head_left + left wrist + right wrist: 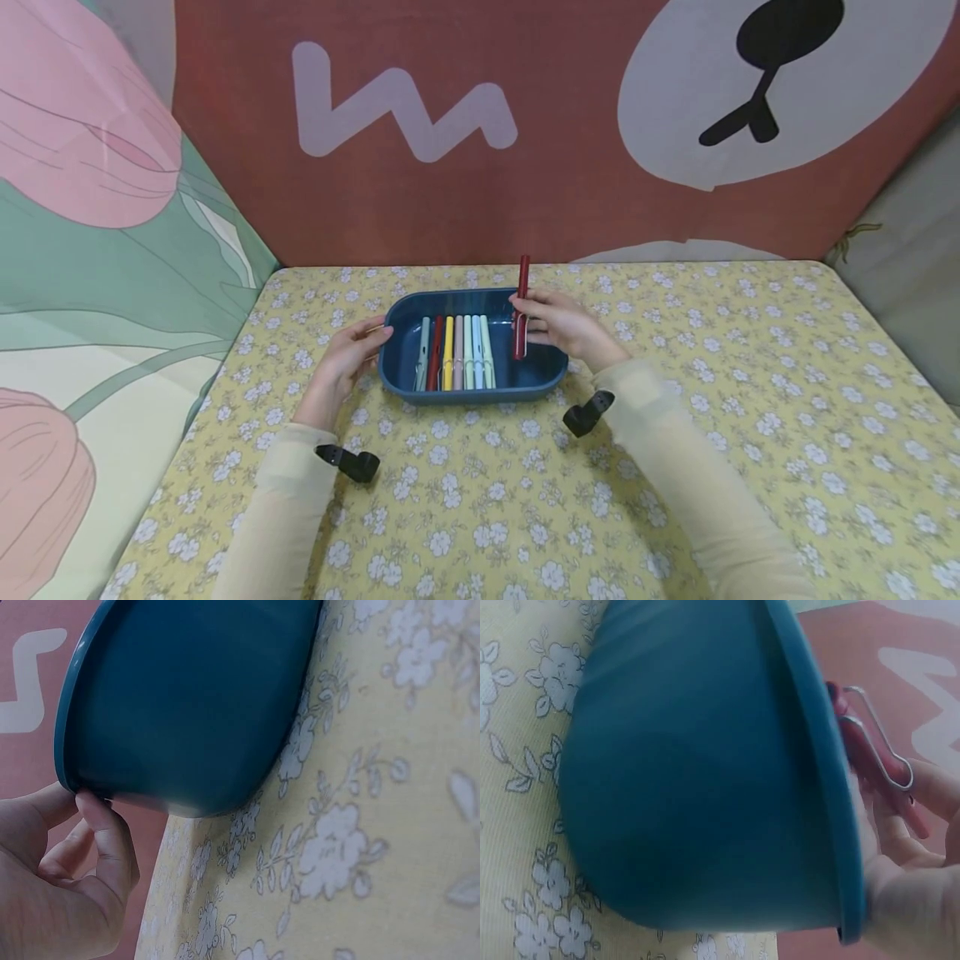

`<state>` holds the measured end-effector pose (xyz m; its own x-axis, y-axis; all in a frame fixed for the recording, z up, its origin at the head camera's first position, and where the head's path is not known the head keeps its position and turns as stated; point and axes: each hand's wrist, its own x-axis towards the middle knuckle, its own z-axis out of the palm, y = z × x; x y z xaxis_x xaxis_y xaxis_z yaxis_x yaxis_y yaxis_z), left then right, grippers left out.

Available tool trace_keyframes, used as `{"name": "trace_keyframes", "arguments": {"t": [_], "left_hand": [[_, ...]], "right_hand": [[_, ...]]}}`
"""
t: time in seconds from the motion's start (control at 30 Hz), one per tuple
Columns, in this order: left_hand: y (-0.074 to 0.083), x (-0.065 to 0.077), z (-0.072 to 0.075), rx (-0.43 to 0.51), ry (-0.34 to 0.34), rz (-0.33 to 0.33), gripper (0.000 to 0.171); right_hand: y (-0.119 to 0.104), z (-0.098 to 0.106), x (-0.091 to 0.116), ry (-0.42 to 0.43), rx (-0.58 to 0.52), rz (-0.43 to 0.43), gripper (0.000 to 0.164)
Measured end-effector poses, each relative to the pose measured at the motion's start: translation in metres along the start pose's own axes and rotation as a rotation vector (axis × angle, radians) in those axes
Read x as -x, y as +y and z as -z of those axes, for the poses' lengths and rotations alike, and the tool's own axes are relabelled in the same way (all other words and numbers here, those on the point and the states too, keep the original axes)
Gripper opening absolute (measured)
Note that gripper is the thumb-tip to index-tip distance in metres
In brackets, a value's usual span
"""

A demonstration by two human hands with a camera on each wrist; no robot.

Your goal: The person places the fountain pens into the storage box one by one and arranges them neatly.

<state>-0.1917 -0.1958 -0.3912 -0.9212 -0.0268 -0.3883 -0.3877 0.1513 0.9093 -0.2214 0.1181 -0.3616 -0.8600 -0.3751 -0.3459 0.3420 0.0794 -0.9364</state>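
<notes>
A dark blue oblong tray (480, 398) sits on the table, with several capped pens (458, 354) side by side in it. Grey-green, dark red, yellow, mauve, pale green and light blue show in the row. My left hand (347, 354) pinches the tray's left rim between thumb and fingers, seen close in the left wrist view at the tray wall (187, 697). Over the right end of the tray, my right hand (562, 323) grips a dark red pen (523, 279) near its middle. It stands nearly upright, its wire clip (889, 761) toward the lower end.
A yellow flowered cloth (450, 500) covers the table around the tray. Behind it rises a red-brown printed fabric (450, 208), with another printed fabric (127, 275) along the left side. Each wrist carries a small black camera (360, 465).
</notes>
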Motion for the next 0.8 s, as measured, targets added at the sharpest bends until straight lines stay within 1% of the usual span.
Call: {"name": "trace_keyframes", "arguments": {"t": [0.17, 0.4, 0.57, 0.8], "left_hand": [[0.0, 0.001, -0.001, -0.006, 0.002, 0.001, 0.052], [0.001, 0.002, -0.001, -0.007, 0.008, 0.006, 0.051], [0.001, 0.002, -0.001, -0.01, 0.005, 0.007, 0.051], [0.001, 0.001, 0.0, -0.012, 0.003, 0.006, 0.053]], "right_hand": [[0.001, -0.005, -0.001, 0.025, 0.056, -0.003, 0.045], [0.002, -0.017, -0.003, 0.069, 0.145, -0.063, 0.049], [0.006, -0.021, -0.006, 0.075, 0.169, -0.084, 0.045], [0.007, -0.023, -0.005, 0.085, 0.197, -0.09, 0.047]]}}
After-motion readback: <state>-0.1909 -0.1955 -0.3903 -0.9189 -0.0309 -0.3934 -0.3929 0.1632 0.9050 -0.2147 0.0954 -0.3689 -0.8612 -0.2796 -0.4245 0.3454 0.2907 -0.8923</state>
